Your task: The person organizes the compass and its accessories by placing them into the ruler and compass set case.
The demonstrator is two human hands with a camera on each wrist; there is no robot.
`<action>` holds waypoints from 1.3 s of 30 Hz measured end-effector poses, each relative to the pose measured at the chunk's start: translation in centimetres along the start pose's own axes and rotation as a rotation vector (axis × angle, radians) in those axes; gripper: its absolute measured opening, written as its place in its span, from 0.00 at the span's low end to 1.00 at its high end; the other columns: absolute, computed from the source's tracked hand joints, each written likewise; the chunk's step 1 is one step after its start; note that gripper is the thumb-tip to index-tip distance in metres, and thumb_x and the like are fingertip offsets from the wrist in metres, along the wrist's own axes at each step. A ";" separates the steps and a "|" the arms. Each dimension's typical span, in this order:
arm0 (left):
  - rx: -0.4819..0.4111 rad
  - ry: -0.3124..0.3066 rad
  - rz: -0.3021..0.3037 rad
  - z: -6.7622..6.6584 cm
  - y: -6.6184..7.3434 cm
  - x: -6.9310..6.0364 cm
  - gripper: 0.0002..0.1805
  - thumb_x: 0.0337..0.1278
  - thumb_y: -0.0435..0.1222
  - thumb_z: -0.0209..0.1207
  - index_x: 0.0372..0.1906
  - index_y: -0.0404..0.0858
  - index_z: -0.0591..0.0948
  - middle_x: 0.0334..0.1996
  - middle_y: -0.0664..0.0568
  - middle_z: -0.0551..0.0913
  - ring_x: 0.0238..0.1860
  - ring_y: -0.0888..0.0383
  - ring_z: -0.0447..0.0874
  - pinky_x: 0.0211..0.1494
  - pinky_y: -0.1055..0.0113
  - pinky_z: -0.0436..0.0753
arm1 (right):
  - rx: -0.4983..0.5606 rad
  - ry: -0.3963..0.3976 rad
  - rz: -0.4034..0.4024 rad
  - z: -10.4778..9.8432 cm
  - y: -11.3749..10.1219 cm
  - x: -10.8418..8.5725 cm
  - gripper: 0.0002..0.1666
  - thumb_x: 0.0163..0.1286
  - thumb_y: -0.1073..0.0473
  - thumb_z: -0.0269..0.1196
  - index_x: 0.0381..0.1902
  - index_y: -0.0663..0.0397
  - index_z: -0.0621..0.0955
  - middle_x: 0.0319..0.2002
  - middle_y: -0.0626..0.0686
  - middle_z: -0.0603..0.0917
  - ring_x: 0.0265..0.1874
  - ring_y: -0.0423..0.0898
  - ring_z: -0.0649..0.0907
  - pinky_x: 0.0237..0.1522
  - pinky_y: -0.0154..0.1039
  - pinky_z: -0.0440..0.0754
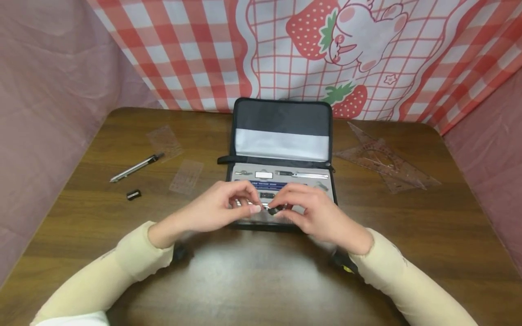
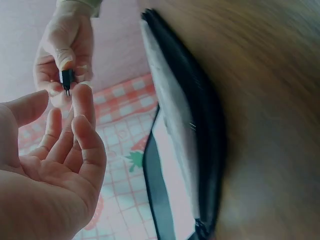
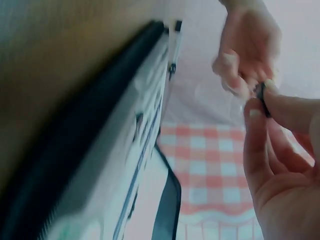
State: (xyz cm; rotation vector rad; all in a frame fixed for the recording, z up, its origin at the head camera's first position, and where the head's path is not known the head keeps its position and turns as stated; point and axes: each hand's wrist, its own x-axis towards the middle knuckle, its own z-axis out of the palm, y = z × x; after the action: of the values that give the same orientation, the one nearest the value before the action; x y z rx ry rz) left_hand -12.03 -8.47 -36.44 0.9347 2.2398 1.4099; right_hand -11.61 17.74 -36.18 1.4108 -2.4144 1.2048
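Note:
My right hand (image 1: 320, 213) pinches a small black piece (image 2: 66, 76) between thumb and fingertips, above the front of an open zip case (image 1: 282, 114). Thin prongs stick out of the piece in the left wrist view; its exact kind cannot be told. Close beside it is my left hand (image 1: 214, 206), thumb apart from the loosely bent fingers, with nothing seen between them. Its fingertips come near the prongs; whether they touch is unclear. In the case's grey tray lie a white eraser (image 1: 263, 175), blue pencils (image 1: 261, 184) and a metal drawing tool (image 1: 303, 174). Both hands hide the tray's front.
On the table's left are a silver compass-like tool (image 1: 134, 168), a black sharpener (image 1: 133, 194) and two clear plastic sheets (image 1: 186, 176). Clear set squares (image 1: 387, 163) lie overlapped at the right. A checked strawberry cloth (image 1: 277, 54) hangs behind the table.

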 end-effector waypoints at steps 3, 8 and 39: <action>0.039 -0.019 -0.002 -0.3 -0.6 0.3 0.04 0.69 0.40 0.61 0.43 0.45 0.81 0.41 0.55 0.87 0.41 0.63 0.83 0.40 0.62 0.81 | -0.013 -0.081 0.119 -1.3 1.1 -0.1 0.14 0.61 0.67 0.72 0.43 0.48 0.87 0.42 0.41 0.85 0.38 0.38 0.82 0.36 0.39 0.82; 0.121 -0.099 -0.005 -0.5 -1.4 0.5 0.08 0.70 0.40 0.60 0.47 0.42 0.82 0.49 0.56 0.86 0.48 0.65 0.81 0.48 0.65 0.81 | -0.050 -0.174 0.372 -4.3 3.8 -0.6 0.11 0.61 0.65 0.73 0.41 0.46 0.87 0.38 0.40 0.84 0.34 0.38 0.81 0.34 0.37 0.80; 0.205 -0.263 0.066 0.0 -2.1 0.4 0.06 0.70 0.39 0.59 0.46 0.45 0.83 0.41 0.65 0.82 0.41 0.65 0.79 0.48 0.67 0.80 | -0.198 -0.265 0.746 -6.9 7.4 -2.1 0.05 0.69 0.63 0.66 0.40 0.57 0.86 0.28 0.49 0.83 0.25 0.44 0.80 0.30 0.41 0.80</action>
State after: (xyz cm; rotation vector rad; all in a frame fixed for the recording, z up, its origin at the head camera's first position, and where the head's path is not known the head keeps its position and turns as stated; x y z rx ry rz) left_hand -13.06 -8.85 -38.25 1.1949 2.1976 1.0261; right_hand -18.12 25.73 -36.65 0.6421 -3.2860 0.8555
